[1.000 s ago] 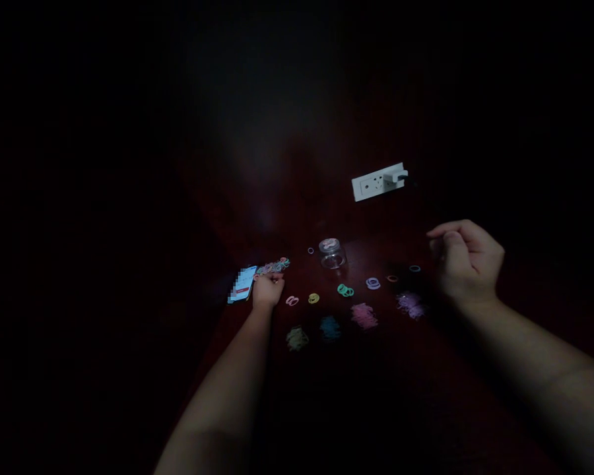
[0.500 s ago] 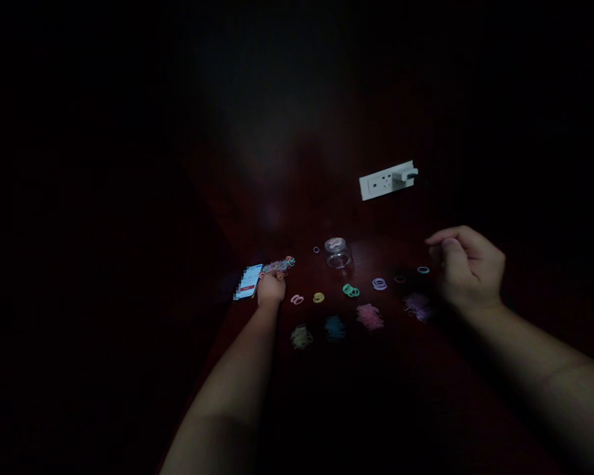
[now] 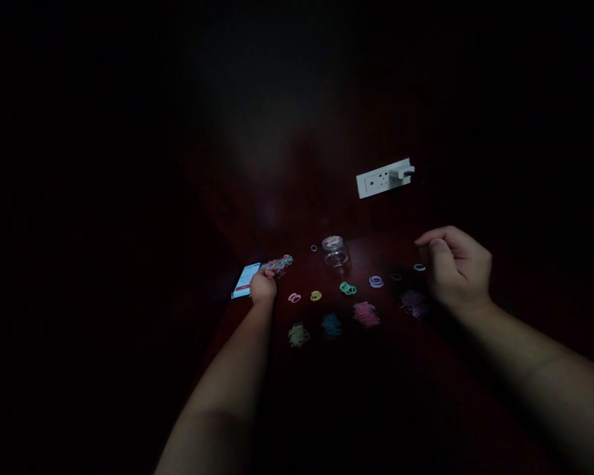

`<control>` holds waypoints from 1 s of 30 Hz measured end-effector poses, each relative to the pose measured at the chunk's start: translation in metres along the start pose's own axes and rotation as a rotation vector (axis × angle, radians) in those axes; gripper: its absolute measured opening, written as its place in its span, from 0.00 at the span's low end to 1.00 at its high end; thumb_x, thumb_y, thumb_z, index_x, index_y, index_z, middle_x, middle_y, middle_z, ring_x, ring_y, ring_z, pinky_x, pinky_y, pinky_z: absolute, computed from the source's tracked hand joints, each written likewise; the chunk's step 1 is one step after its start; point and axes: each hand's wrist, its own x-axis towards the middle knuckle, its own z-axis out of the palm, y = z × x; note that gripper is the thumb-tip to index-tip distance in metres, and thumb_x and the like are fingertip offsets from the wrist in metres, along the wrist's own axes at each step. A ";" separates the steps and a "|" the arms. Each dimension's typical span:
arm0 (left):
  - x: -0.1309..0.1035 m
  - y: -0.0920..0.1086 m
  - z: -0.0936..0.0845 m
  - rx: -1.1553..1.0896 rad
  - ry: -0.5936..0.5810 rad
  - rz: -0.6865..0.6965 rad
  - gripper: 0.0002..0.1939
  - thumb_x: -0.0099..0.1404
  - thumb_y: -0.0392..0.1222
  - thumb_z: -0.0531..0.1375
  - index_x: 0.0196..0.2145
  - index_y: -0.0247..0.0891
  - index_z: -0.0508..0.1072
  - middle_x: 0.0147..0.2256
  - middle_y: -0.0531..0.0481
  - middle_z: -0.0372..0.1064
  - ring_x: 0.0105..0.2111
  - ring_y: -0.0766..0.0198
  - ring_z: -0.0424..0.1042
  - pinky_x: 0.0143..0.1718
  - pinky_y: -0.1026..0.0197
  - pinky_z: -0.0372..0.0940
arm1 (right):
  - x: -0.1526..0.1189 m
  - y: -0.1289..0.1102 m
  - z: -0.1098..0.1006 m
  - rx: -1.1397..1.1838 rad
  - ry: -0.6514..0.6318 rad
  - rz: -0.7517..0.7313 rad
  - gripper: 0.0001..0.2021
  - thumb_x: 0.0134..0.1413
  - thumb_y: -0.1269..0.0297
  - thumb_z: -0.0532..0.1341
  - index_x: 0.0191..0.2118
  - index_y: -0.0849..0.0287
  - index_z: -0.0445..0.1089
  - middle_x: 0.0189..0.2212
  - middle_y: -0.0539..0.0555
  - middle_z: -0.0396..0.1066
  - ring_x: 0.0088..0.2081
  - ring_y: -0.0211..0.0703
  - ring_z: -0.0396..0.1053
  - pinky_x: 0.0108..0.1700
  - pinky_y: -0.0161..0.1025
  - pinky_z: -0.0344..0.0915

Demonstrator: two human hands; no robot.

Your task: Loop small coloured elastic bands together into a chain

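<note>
My left hand (image 3: 264,286) is closed, fingers curled, at the near edge of a mixed heap of coloured rubber bands (image 3: 280,264) and close beside a lit phone (image 3: 246,280). What its fingertips hold, if anything, is too small to make out. To the right, my right hand (image 3: 459,267) hovers over the table with thumb and index finger bent together; any contents are hidden. Near it lie a light blue hair tie (image 3: 419,267) and a dim purple pile of bands (image 3: 414,302).
A clear lidded jar (image 3: 335,253) stands at the back. Pink (image 3: 294,298), yellow (image 3: 315,296), green (image 3: 348,288) and lilac hair ties (image 3: 376,282) form a row. Nearer lie yellowish (image 3: 299,334), blue (image 3: 332,326) and pink band piles (image 3: 366,315). A wall socket (image 3: 383,179) holds a plug.
My left hand has drawn back slightly from the heap, uncovering more of it. My right hand keeps its curled shape. The whole view has shifted a little.
</note>
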 end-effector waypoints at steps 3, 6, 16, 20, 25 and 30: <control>0.001 0.001 0.002 0.016 -0.025 0.005 0.12 0.61 0.36 0.55 0.39 0.39 0.77 0.40 0.41 0.78 0.41 0.51 0.76 0.43 0.55 0.67 | 0.000 0.002 0.000 -0.022 -0.016 0.002 0.09 0.60 0.68 0.53 0.33 0.59 0.71 0.22 0.50 0.64 0.22 0.39 0.61 0.25 0.36 0.56; 0.002 0.001 0.004 0.043 -0.036 0.034 0.11 0.61 0.41 0.56 0.36 0.39 0.78 0.38 0.40 0.78 0.41 0.50 0.76 0.44 0.55 0.67 | 0.000 0.003 0.000 -0.029 -0.024 -0.010 0.10 0.61 0.68 0.53 0.33 0.59 0.71 0.23 0.50 0.65 0.23 0.38 0.62 0.25 0.36 0.56; -0.004 0.005 0.002 0.017 0.042 0.208 0.10 0.62 0.39 0.56 0.30 0.32 0.75 0.39 0.35 0.75 0.45 0.48 0.73 0.52 0.49 0.62 | 0.001 0.001 0.001 -0.055 -0.039 -0.054 0.10 0.60 0.69 0.53 0.32 0.60 0.71 0.25 0.51 0.67 0.25 0.39 0.64 0.28 0.36 0.58; -0.020 0.016 -0.010 -0.121 0.058 0.357 0.10 0.66 0.41 0.54 0.33 0.35 0.74 0.40 0.41 0.75 0.45 0.55 0.72 0.52 0.54 0.63 | 0.001 -0.001 0.005 -0.066 -0.204 -0.060 0.08 0.59 0.69 0.54 0.31 0.59 0.69 0.25 0.51 0.68 0.26 0.39 0.65 0.29 0.36 0.60; -0.080 0.045 -0.033 -0.354 0.000 0.481 0.10 0.68 0.43 0.53 0.36 0.37 0.71 0.33 0.49 0.73 0.32 0.64 0.72 0.37 0.62 0.66 | -0.012 -0.006 0.021 -0.075 -0.703 -0.037 0.05 0.58 0.66 0.57 0.35 0.58 0.70 0.23 0.48 0.65 0.23 0.36 0.61 0.25 0.34 0.56; -0.157 0.085 -0.057 -0.563 -0.268 0.607 0.08 0.66 0.42 0.57 0.31 0.37 0.71 0.26 0.53 0.69 0.26 0.69 0.67 0.29 0.67 0.61 | -0.027 -0.018 0.030 0.048 -0.905 0.097 0.09 0.55 0.61 0.61 0.39 0.60 0.70 0.24 0.47 0.64 0.23 0.35 0.60 0.24 0.33 0.56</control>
